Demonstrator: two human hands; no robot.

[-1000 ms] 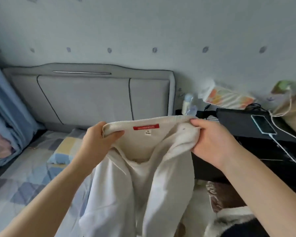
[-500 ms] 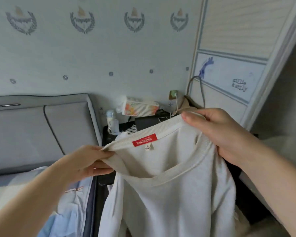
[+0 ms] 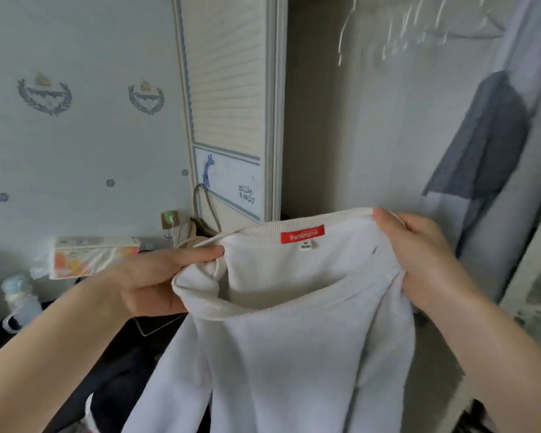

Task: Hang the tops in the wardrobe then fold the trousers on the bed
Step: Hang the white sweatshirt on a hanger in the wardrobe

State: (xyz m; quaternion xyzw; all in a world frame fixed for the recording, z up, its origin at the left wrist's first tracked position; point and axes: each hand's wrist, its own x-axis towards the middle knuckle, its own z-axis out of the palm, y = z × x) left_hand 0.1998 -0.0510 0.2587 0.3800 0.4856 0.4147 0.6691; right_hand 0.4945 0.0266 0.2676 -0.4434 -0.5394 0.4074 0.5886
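I hold a white sweatshirt (image 3: 294, 354) with a red neck label up in front of the open wardrobe (image 3: 372, 120). My left hand (image 3: 156, 282) grips the left side of its collar. On the other side my right hand (image 3: 425, 260) grips the collar's right shoulder. The garment hangs down below both hands. Inside the wardrobe several white hangers (image 3: 403, 32) hang from the top, blurred, and a dark grey garment (image 3: 481, 145) hangs at the right.
The wardrobe's slatted door (image 3: 228, 104) stands at centre left. A dark bedside stand (image 3: 122, 354) below my left arm carries a tissue pack (image 3: 88, 254), a small bottle (image 3: 16, 295) and a charger cable. A bag strap (image 3: 206, 207) hangs beside the door.
The view has swung right from the bed's headboard to the open wardrobe. Both hands kept their hold on the collar and carried the sweatshirt along.
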